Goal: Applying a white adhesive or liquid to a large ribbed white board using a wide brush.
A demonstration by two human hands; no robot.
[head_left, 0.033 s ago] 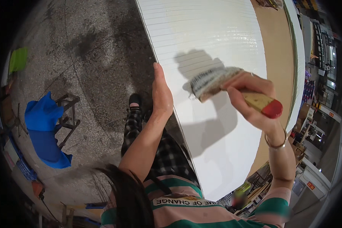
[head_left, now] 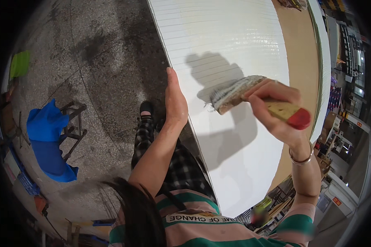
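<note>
My right hand [head_left: 278, 109] grips a wide flat brush [head_left: 235, 94] by its wooden handle, which has a red end. The bristles are pale and dark, with a few loose hairs at the near left corner. The brush is over a broad white sheet-like surface [head_left: 235, 164], marked toward the far end by fine parallel lines and a glossy patch. Whether the bristles touch it, I cannot tell. At the left edge of that surface lies my left hand [head_left: 176, 101], stretched out along the edge with nothing visible in it; some of its fingers are hidden.
A tan board strip [head_left: 303, 61] runs along the white surface's right side. To the left, a stool [head_left: 75, 123] stands beside blue cloth [head_left: 49, 136] on the speckled floor [head_left: 99, 82]. A green object [head_left: 19, 64] is at the far left. Shelves with goods [head_left: 332, 140] line the right.
The brush and my right hand have shifted slightly right, and the brush has tilted a little. My left hand has stayed in place.
</note>
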